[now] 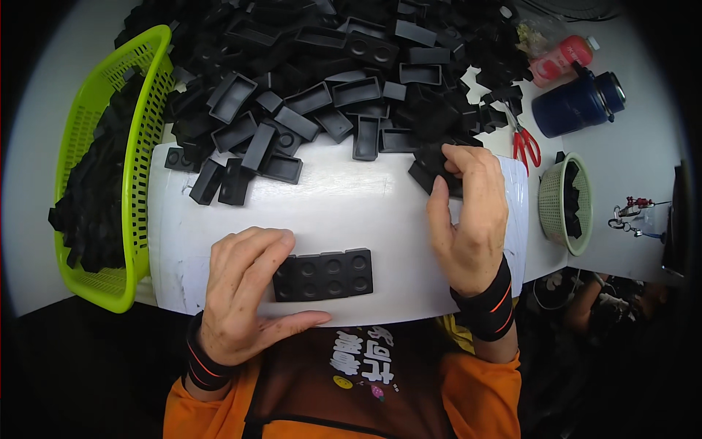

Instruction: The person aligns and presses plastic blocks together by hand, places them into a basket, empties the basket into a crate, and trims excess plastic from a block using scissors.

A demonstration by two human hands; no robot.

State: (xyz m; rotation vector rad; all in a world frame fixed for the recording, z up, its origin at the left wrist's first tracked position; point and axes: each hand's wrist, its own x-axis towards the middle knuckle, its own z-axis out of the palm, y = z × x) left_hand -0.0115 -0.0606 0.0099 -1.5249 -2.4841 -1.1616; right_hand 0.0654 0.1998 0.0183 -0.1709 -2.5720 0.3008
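On the white work board in front of me lies a row of several black rectangular pieces, side by side, each with round dimples on top. My left hand is beside the row's left end, thumb and fingers spread apart and gripping nothing. To the right and farther off, my right hand has its thumb and curled fingers closed on a black rectangular piece, partly hidden by the fingers. Beyond both hands rises a big heap of similar black pieces, some hollow side up.
A lime green basket full of black pieces stands on the left. At the right are red-handled scissors, a small pale green basket, a dark blue flask and a pink bottle.
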